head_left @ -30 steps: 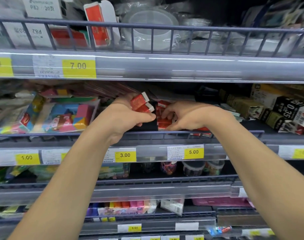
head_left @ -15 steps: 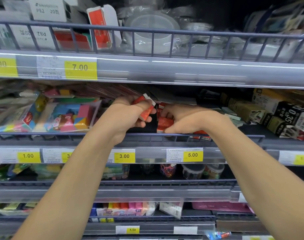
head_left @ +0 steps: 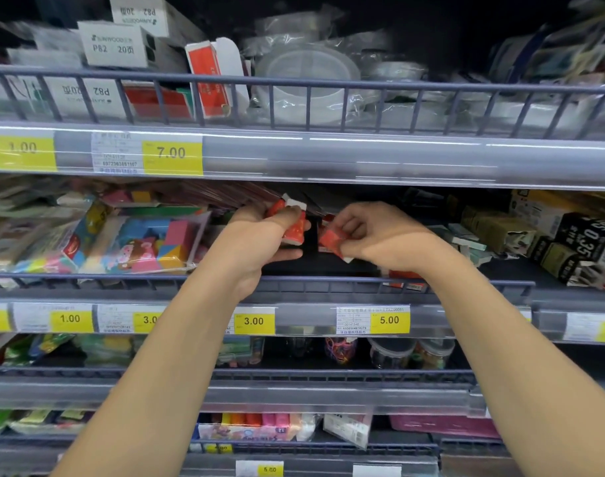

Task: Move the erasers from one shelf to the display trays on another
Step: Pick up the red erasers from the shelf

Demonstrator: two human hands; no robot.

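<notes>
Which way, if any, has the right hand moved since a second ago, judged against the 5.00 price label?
Yes. The right hand, pinching a red eraser, has risen slightly away from the 5.00 price label, lifting off the stack it was pressing on.

The erasers point(head_left: 295, 228) wear glossy red-and-white paper sleeves. The shelf rail point(head_left: 308, 85) is matt grey-blue metal wire. Price strips point(head_left: 397, 160) are clear glossy plastic over yellow paper labels point(head_left: 171, 153). The puzzle packs point(head_left: 149, 246) sit in shiny crinkled plastic film; the boxes point(head_left: 113, 44) look like matt white cardboard.
</notes>
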